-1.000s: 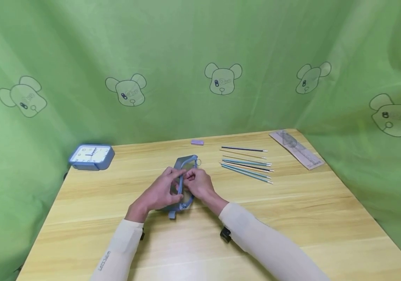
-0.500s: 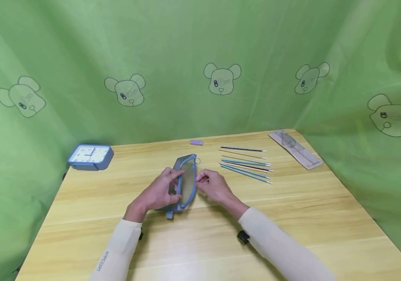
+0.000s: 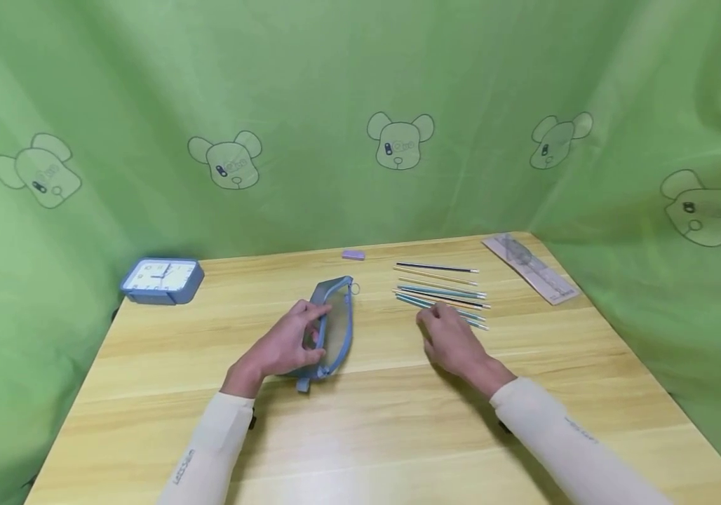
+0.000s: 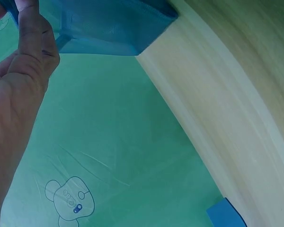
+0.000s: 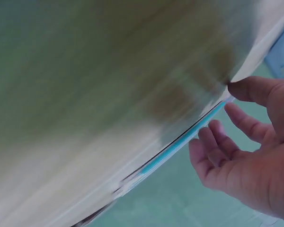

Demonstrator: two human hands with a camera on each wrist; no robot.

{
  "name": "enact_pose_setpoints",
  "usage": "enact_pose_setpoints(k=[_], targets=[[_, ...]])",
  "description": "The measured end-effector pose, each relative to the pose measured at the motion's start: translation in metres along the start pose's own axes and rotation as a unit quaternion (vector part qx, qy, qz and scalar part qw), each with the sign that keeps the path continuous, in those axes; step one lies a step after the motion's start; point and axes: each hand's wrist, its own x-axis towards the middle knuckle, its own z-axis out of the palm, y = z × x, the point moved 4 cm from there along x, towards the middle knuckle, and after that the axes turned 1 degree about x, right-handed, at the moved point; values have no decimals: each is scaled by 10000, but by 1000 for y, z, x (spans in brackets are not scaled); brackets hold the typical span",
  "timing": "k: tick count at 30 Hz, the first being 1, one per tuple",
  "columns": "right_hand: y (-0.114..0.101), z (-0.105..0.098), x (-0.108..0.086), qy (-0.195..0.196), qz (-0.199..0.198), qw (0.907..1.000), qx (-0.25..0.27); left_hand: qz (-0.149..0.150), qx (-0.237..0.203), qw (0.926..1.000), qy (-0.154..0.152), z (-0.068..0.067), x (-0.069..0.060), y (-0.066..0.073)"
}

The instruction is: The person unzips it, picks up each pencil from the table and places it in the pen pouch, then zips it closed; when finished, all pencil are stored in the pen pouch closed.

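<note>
My left hand (image 3: pixel 272 347) grips the near-left edge of a blue-grey mesh pencil case (image 3: pixel 351 330), thumb and forefinger spread along the rim. Its zip is undone and the mouth gapes to the right. In the left wrist view the blue mesh (image 4: pixel 109 28) hangs from my fingers. Over the lower pencils my right hand (image 3: pixel 455 344) hovers or touches down, hiding part of them. In the right wrist view, its thumb and forefinger are apart near the end of a teal pencil (image 5: pixel 184 139), with nothing visibly gripped.
Several pencils (image 3: pixel 436 278) lie roughly side by side behind my right hand. A ruler set (image 3: pixel 531 268) lies at the back right, a purple eraser (image 3: pixel 353 255) at the back middle. The blue clock (image 3: pixel 163 280) sits far left. Green curtain (image 3: pixel 310 196) borders the table.
My right hand has left the pencil case's rim and moved right to the pencils. The case's mouth is now wider and in plain sight. My left hand has stayed nearly still.
</note>
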Motion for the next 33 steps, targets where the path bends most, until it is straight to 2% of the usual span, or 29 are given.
enact_pose_setpoints(k=[2, 5, 12, 21, 27, 33], targets=[[11, -1, 1, 317, -100, 9992, -201, -20, -16, 10000, 10, 0, -1, -1], [26, -2, 3, 524, -108, 9979, -353, -55, -39, 10000, 21, 1, -4, -3], [41, 1, 8, 184, 146, 9993, -307, -67, -45, 10000, 11, 1, -7, -5], [43, -4, 11, 297, -130, 9990, -302, 2, 11, 10000, -8, 1, -4, -4], [40, -1, 12, 51, -32, 10000, -68, -1, 13, 10000, -17, 0, -2, -2], [24, 1, 4, -198, -44, 9994, 272, -53, -18, 10000, -14, 0, -1, -1]])
